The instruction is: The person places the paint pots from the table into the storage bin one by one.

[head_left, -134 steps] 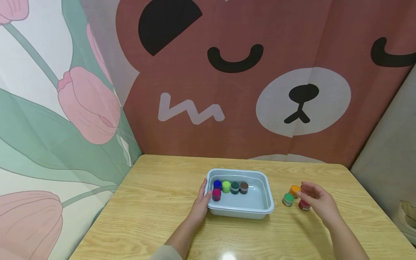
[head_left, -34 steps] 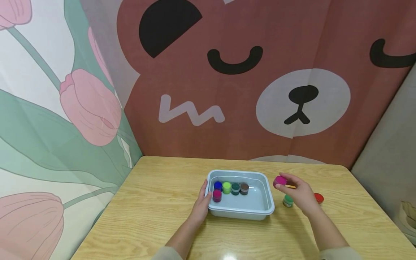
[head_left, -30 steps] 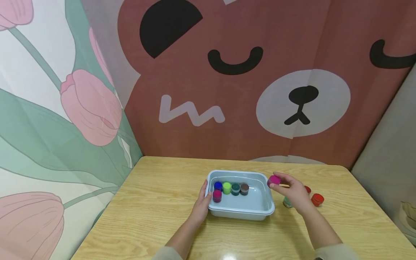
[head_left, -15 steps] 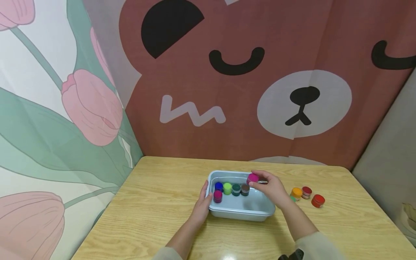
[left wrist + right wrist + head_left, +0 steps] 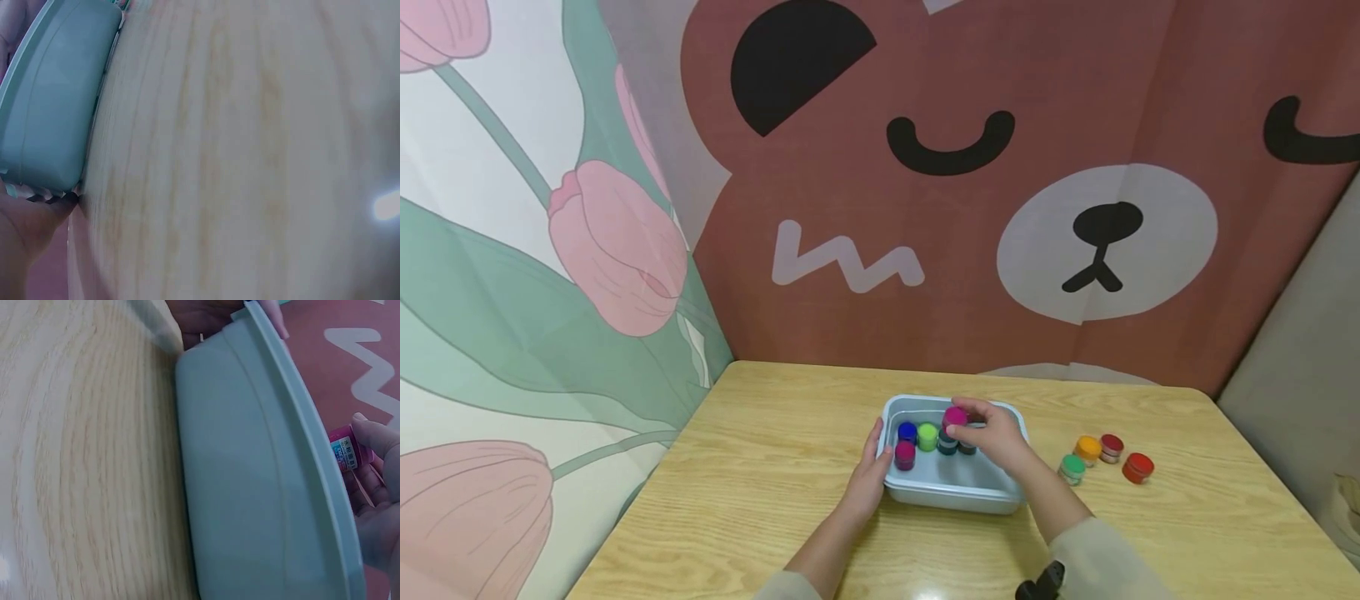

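A pale blue plastic tray [image 5: 951, 499] stands on the table, its left end gripped by my left hand [image 5: 867, 479], thumb at the rim and fingers along the outside. My right hand [image 5: 996, 437] pinches a magenta-lidded paint pot [image 5: 955, 416] between thumb and fingers, over the tray's interior; its printed label [image 5: 345, 452] shows in the right wrist view. Below lie a blue pot [image 5: 907, 432], a light green pot [image 5: 927, 437] and a dark green pot [image 5: 947, 447] in a row, with a brown pot mostly hidden by my right hand. Another magenta pot [image 5: 905, 455] sits in front of the blue one.
Right of the tray on the wooden table [image 5: 737, 500] stand an orange pot [image 5: 1087, 448], a green pot [image 5: 1072, 470], a dark red pot [image 5: 1111, 447] and a red pot [image 5: 1138, 468]. A bear-print curtain [image 5: 850, 333] hangs behind the table's far edge.
My right hand has picked up the magenta pot from the right side and carried it left over the tray. My left hand has kept its hold on the tray.
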